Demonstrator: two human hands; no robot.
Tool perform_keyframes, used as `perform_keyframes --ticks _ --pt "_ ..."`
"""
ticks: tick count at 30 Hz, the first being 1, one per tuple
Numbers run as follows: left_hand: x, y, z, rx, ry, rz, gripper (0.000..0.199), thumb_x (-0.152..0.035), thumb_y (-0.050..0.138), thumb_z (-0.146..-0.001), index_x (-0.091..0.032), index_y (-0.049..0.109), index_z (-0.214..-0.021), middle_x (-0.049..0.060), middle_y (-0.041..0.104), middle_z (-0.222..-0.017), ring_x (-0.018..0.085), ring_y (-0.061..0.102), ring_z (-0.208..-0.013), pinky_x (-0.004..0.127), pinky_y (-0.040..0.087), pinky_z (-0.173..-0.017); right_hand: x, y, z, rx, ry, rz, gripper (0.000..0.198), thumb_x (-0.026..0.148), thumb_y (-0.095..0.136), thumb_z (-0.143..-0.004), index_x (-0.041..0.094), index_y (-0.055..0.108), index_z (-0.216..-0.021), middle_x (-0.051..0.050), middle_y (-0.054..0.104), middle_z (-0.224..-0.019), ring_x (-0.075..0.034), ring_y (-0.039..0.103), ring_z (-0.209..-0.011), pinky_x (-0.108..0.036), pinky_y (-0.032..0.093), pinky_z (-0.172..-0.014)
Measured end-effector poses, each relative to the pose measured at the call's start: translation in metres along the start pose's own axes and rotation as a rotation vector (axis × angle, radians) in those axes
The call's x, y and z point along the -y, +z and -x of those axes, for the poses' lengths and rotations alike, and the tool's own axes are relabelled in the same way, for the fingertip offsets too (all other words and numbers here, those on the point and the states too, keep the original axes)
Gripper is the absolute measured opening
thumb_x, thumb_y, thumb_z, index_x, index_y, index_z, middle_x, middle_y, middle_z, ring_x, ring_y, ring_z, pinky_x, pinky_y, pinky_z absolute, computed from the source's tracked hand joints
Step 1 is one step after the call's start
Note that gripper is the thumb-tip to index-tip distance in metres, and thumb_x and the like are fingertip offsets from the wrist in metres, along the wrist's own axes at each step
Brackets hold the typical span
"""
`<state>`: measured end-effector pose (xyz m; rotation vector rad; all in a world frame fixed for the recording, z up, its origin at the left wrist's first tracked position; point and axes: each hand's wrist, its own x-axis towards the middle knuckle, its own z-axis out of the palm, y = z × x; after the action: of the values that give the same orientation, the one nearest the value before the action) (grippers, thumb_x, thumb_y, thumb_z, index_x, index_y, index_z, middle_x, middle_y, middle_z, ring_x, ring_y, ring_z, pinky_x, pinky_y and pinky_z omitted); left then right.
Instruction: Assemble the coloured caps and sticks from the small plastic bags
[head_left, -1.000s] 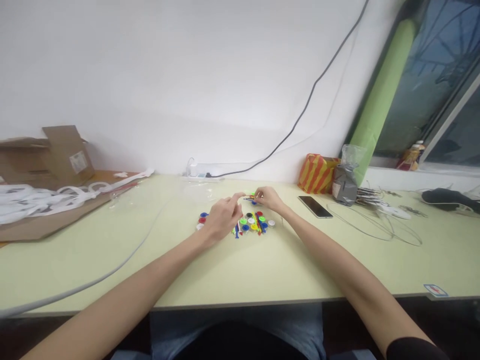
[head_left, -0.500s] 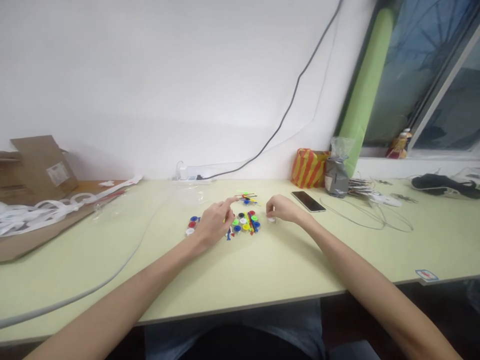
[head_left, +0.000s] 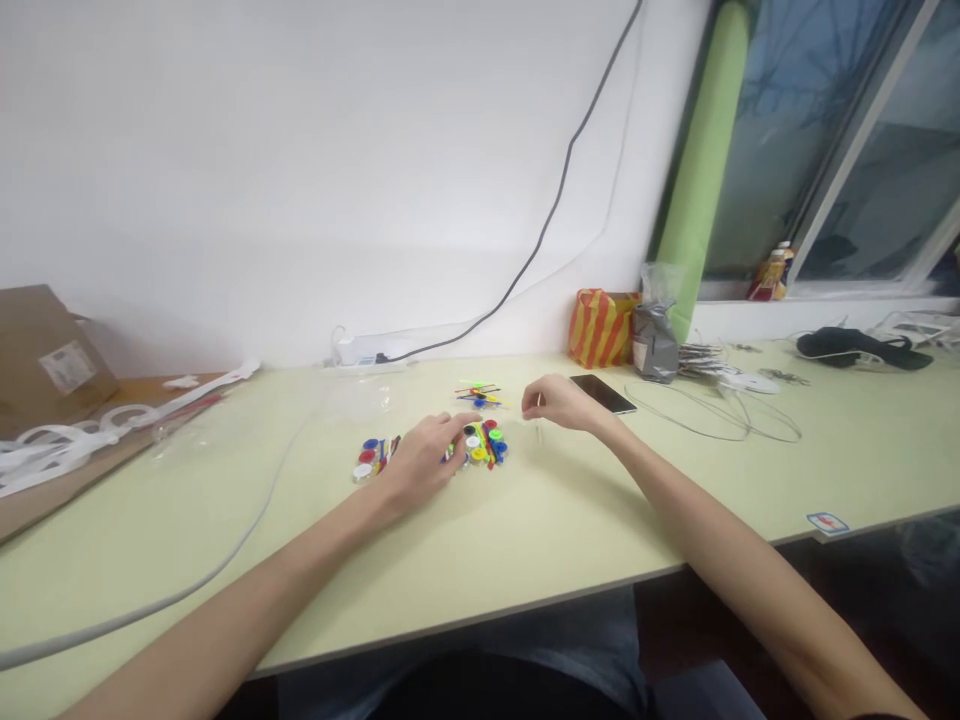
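Pinching a small pale piece (head_left: 538,430), too blurred to name, the right hand (head_left: 561,402) is near the smartphone (head_left: 609,394). The left hand (head_left: 427,455), fingers bent and slightly parted, covers part of the row of coloured discs (head_left: 478,455) and thin sticks (head_left: 487,446); whether it grips anything, I cannot tell. Beyond it on the table (head_left: 600,520) lies a small multicoloured heap (head_left: 480,394).

Discs (head_left: 478,455) half-hidden by left hand (head_left: 429,455)
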<state>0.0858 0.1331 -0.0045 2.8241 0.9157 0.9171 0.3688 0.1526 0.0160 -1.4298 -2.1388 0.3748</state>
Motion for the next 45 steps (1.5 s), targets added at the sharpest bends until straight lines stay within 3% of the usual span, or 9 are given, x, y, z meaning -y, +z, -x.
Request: perform_keyframes --ticks 8,19,23,29,36,38,40,43,45 --pt "0.0 0.0 0.0 -0.083 -0.052 0.042 0.033 -0.04 0.056 -0.098 -0.025 0.055 -0.127 0.003 0.068 -0.107 0.021 0.064 -0.097 0.035 0.048 -0.085 0.044 0.031 0.004 -0.109 -0.122 -0.635 0.034 0.046 0.08 -0.075 0.014 0.073 -0.085 -0.005 0.072 -0.074 -0.015 0.063 -0.065 -0.023 0.043 -0.055" --pt "0.001 -0.002 0.0 -0.122 -0.062 0.079 0.02 -0.038 0.055 -0.099 -0.023 0.06 -0.11 0.003 0.07 -0.106 0.02 0.066 -0.097 0.034 0.049 -0.085 0.051 0.061 0.005 0.006 -0.172 -0.888 0.035 0.044 0.082 -0.075 0.013 0.074 -0.088 -0.007 0.074 -0.081 -0.016 0.066 -0.068 -0.027 0.051 -0.062" --pt "0.003 -0.001 0.001 -0.128 -0.041 0.133 0.018 -0.032 0.049 -0.101 -0.022 0.063 -0.101 0.002 0.071 -0.096 0.018 0.067 -0.088 0.03 0.049 -0.078 0.049 0.053 0.004 0.025 -0.195 -0.754 0.032 0.043 0.074 -0.083 0.014 0.076 -0.097 -0.008 0.076 -0.086 -0.019 0.069 -0.074 -0.028 0.051 -0.063" --pt "0.021 -0.005 -0.001 -0.193 0.056 -0.022 0.021 -0.027 0.045 -0.101 -0.02 0.064 -0.094 0.004 0.069 -0.089 0.017 0.063 -0.083 0.03 0.046 -0.077 0.008 0.013 0.001 -0.278 -0.057 0.084 0.018 0.012 0.058 -0.089 0.018 0.074 -0.09 -0.007 0.075 -0.1 -0.018 0.066 -0.088 -0.028 0.046 -0.079" --pt "0.039 -0.073 -0.001 0.07 -0.07 -0.036 0.028 -0.036 0.047 -0.099 -0.021 0.069 -0.092 0.002 0.071 -0.085 0.016 0.064 -0.075 0.027 0.047 -0.072 -0.027 0.007 0.002 -0.102 0.069 0.322 0.019 0.01 0.057 -0.088 0.019 0.072 -0.095 -0.006 0.073 -0.097 -0.018 0.065 -0.088 -0.025 0.041 -0.073" --pt "0.028 -0.095 0.021 0.132 -0.162 0.009 0.033 -0.042 0.045 -0.1 -0.021 0.07 -0.097 0.002 0.072 -0.084 0.016 0.065 -0.074 0.027 0.05 -0.07 -0.028 0.008 0.003 -0.025 0.097 0.315 0.014 0.017 0.06 -0.09 0.019 0.072 -0.098 -0.006 0.073 -0.094 -0.017 0.064 -0.083 -0.025 0.039 -0.069" --pt "0.007 -0.103 0.057 0.136 -0.155 0.036 0.034 -0.044 0.048 -0.1 -0.025 0.067 -0.12 0.007 0.071 -0.117 0.021 0.067 -0.101 0.03 0.054 -0.085 -0.028 0.009 0.004 0.002 0.137 0.297 0.017 0.023 0.062 -0.091 0.019 0.07 -0.106 -0.006 0.073 -0.094 -0.018 0.064 -0.081 -0.025 0.038 -0.067" --pt "-0.036 -0.083 0.124 0.2 0.024 -0.065 0.071 -0.044 0.065 -0.09 -0.033 0.037 -0.154 0.008 0.042 -0.158 0.03 0.043 -0.142 0.043 0.043 -0.113 -0.029 0.01 0.004 -0.002 0.197 0.267 0.026 0.026 0.059 -0.094 0.02 0.065 -0.119 -0.007 0.073 -0.096 -0.018 0.065 -0.085 -0.025 0.038 -0.069" --pt "-0.059 -0.057 0.159 0.27 0.238 -0.137 0.078 -0.029 0.065 -0.089 -0.041 0.029 -0.157 0.001 0.045 -0.156 0.026 0.047 -0.141 0.042 0.041 -0.116 -0.03 0.012 0.002 0.005 0.218 0.276 0.027 0.026 0.057 -0.095 0.019 0.064 -0.12 -0.008 0.073 -0.097 -0.019 0.065 -0.086 -0.025 0.038 -0.069"
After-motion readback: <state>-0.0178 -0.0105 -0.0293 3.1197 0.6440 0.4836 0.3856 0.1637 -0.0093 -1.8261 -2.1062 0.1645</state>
